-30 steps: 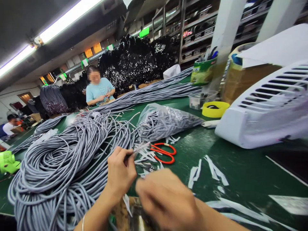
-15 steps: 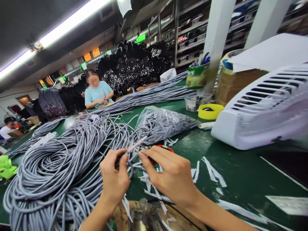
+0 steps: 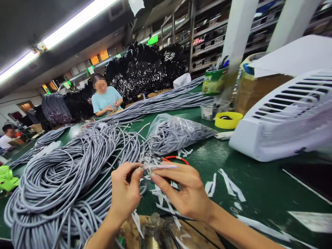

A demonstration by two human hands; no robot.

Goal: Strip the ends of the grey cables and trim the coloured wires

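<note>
My left hand (image 3: 126,192) pinches the end of a grey cable (image 3: 142,181) that curls up from the big grey cable pile (image 3: 64,180) on the green table (image 3: 259,186). A thin, pale wire tip (image 3: 160,166) sticks out to the right of that pinch. My right hand (image 3: 185,192) is closed around this tip, thumb and forefinger on it. Orange-handled scissors (image 3: 176,158) lie just behind my right hand, mostly hidden. White paper strips (image 3: 228,183) are scattered on the table around both hands.
A clear bag of cut grey cable pieces (image 3: 176,133) lies behind the hands. A white fan housing (image 3: 287,117), a yellow tape roll (image 3: 228,119), a green can (image 3: 216,80) and a cardboard box (image 3: 259,86) stand at right. A person in a blue shirt (image 3: 106,98) works across the table.
My right hand came forward from a blur near the table edge and took hold of the wire tip. The tip has swung from pointing up-right to lying level.
</note>
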